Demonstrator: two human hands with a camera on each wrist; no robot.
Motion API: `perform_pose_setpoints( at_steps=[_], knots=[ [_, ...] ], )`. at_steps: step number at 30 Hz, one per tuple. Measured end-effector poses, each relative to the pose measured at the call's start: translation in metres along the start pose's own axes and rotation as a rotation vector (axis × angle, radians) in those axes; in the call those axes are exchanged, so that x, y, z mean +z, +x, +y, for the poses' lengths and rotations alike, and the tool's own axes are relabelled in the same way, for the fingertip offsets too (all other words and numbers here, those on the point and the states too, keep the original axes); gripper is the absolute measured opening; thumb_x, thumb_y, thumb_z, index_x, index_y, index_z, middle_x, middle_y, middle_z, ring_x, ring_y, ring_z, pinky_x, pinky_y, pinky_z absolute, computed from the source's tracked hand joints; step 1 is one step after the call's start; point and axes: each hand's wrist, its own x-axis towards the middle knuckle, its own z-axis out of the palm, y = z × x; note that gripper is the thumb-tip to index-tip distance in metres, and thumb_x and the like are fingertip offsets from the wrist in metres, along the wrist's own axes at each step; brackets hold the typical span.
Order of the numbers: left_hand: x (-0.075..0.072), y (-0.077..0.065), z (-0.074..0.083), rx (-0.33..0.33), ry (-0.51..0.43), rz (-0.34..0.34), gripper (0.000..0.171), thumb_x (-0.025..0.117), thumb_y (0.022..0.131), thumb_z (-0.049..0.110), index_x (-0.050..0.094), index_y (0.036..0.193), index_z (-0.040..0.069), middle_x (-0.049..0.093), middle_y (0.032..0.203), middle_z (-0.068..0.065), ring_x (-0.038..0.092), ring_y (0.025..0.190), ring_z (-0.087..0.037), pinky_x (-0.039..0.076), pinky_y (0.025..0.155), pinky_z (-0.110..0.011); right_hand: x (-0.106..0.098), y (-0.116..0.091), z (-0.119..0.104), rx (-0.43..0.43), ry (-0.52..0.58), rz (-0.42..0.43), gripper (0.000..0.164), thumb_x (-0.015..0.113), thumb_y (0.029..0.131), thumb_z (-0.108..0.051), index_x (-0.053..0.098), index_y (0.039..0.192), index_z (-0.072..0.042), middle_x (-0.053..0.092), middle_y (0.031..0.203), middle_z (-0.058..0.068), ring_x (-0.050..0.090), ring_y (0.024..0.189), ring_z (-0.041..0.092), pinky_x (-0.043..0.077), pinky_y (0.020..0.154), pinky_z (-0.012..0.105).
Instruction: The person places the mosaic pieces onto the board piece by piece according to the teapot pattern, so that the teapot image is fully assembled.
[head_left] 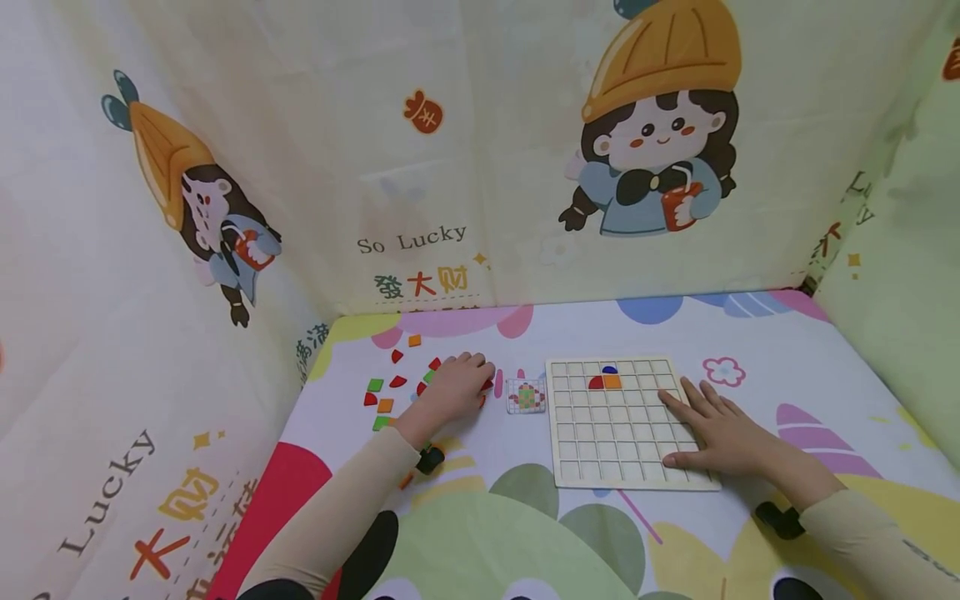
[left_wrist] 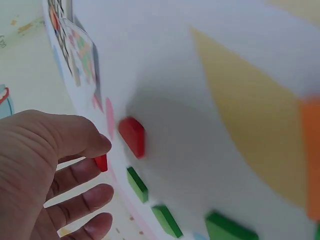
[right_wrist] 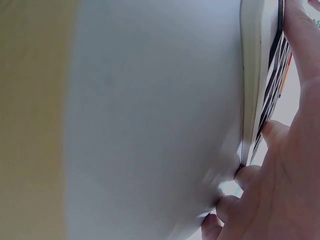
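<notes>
Nearest to the head camera comes the beige left sleeve [head_left: 330, 517], at lower left. On the printed tablecloth [head_left: 510, 446], small tiles lie scattered around the left hand [head_left: 453, 387]: orange squares, with one [head_left: 415, 341] farthest back, red rounded pieces and green tiles [head_left: 375, 385]. This hand is partly open; in its wrist view, thumb and index finger pinch a small red tile [left_wrist: 101, 162], while the other fingers are loosely bent. Near it, another red tile [left_wrist: 132, 136] rests on the cloth. Next, to the right, a small pattern card [head_left: 527, 397] lies between this hand and the pale gridded board [head_left: 600, 450]. Near the board's back edge sit a red quarter-circle tile [head_left: 596, 382], an orange square tile [head_left: 612, 381] just right of it, and a blue half-round tile [head_left: 610, 369] above the orange one. Last, the right hand [head_left: 720, 429] spreads its fingers over the board's right edge, index fingertip and thumb on the grid, gripping no tile.
</notes>
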Motion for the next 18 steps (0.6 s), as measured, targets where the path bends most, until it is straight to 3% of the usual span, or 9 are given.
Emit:
perform_pose_setpoints(
  at_steps=[6,18],
  knots=[
    [-0.001,0.009,0.014,-0.019,-0.069,0.031,0.025,0.069,0.097,0.019,0.063,0.121,0.018,0.064,0.115,-0.002,0.056,0.102,-0.022,0.052,0.095,-0.039,0.0,0.0,0.0,-0.005,0.006,0.001,0.106,0.071,0.082,-0.07,0.027,0.164,-0.018,0.017,0.165,0.035,0.012,0.148,0.065,0.015,0.113,0.078],
    [-0.01,0.031,0.04,-0.011,-0.11,0.046,0.025,0.071,0.095,0.02,0.065,0.12,0.021,0.061,0.111,0.002,0.053,0.098,-0.017,0.051,0.086,-0.031,0.002,0.002,0.002,0.002,0.001,0.005,0.108,0.07,0.081,-0.073,0.027,0.164,-0.021,0.017,0.166,0.034,0.012,0.15,0.063,0.015,0.113,0.078]
  ],
)
